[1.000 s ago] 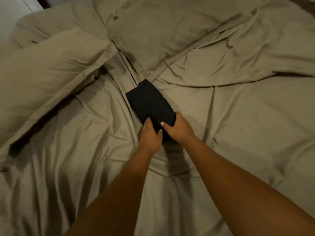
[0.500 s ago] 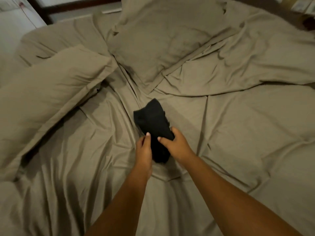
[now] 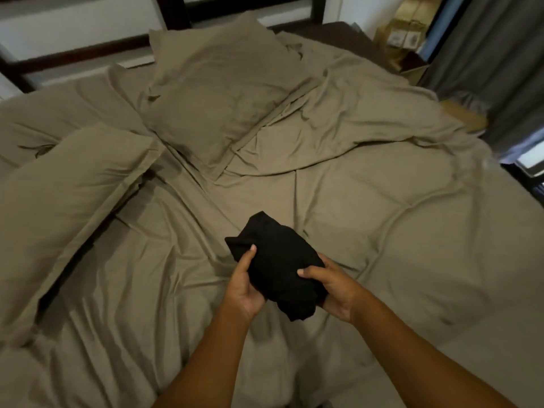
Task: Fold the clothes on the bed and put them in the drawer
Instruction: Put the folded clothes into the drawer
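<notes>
Both hands hold a folded black garment (image 3: pixel 279 260) over the middle of the bed (image 3: pixel 397 231). The left hand (image 3: pixel 243 290) cups its left side, thumb on top, and the right hand (image 3: pixel 338 290) grips its right edge. The taupe sheet (image 3: pixel 147 290) is rumpled. A long pillow (image 3: pixel 64 201) lies at the left and a square pillow (image 3: pixel 217 92) further back. A grey curtain (image 3: pixel 485 54) hangs far right, with cardboard boxes (image 3: pixel 403 33) beside it.
</notes>
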Demonstrator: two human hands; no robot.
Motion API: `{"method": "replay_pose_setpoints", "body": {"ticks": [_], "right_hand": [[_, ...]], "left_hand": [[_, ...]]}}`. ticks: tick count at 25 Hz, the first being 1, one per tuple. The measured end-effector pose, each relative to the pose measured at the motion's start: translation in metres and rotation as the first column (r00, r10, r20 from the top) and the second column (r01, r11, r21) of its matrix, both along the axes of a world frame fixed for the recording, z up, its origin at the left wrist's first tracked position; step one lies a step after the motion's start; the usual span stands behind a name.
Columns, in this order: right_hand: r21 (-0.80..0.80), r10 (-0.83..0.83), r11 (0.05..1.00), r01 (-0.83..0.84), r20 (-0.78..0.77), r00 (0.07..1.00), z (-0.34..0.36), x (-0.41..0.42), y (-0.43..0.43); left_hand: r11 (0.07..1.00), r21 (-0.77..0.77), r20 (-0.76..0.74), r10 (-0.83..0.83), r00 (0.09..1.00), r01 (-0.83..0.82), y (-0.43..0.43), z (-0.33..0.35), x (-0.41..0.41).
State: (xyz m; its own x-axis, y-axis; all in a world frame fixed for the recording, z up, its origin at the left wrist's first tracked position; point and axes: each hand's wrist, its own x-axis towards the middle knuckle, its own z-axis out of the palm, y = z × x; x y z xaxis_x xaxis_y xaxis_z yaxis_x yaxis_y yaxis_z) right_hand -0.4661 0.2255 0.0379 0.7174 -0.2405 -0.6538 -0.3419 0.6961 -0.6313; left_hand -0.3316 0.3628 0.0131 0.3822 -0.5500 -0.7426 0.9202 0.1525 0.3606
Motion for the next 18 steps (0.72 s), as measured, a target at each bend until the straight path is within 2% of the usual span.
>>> {"method": "replay_pose_setpoints", "body": {"ticks": [2, 4, 6, 8, 12, 15, 18], "right_hand": [[-0.013, -0.139, 0.99, 0.139, 0.043, 0.989, 0.023, -0.03, 0.007], [0.063, -0.315, 0.949, 0.31, 0.108, 0.943, 0.044, -0.054, 0.017], [0.178, -0.525, 0.848, 0.499, 0.145, 0.839, 0.065, -0.081, 0.029], [0.255, -0.665, 0.742, 0.62, 0.166, 0.728, 0.082, -0.109, 0.04], [0.143, -0.815, 0.578, 0.804, 0.153, 0.559, 0.102, -0.174, 0.053], [0.003, -0.896, 0.41, 0.912, 0.191, 0.402, 0.113, -0.244, 0.068], [-0.13, -0.912, 0.294, 0.947, 0.258, 0.319, 0.123, -0.312, 0.095]], "left_hand": [[0.999, -0.004, 0.021, -0.044, 0.999, 0.044, -0.01, 0.029, -0.016], [0.994, -0.067, 0.05, -0.086, 0.995, 0.089, -0.023, 0.053, -0.031], [0.975, -0.14, 0.1, -0.161, 0.982, 0.174, -0.036, 0.081, -0.056], [0.941, -0.21, 0.152, -0.237, 0.959, 0.266, -0.047, 0.103, -0.082], [0.838, -0.276, 0.208, -0.426, 0.88, 0.471, -0.067, 0.135, -0.14], [0.729, -0.26, 0.226, -0.591, 0.774, 0.633, -0.074, 0.152, -0.193], [0.577, -0.215, 0.289, -0.733, 0.616, 0.788, -0.08, 0.157, -0.242]]}}
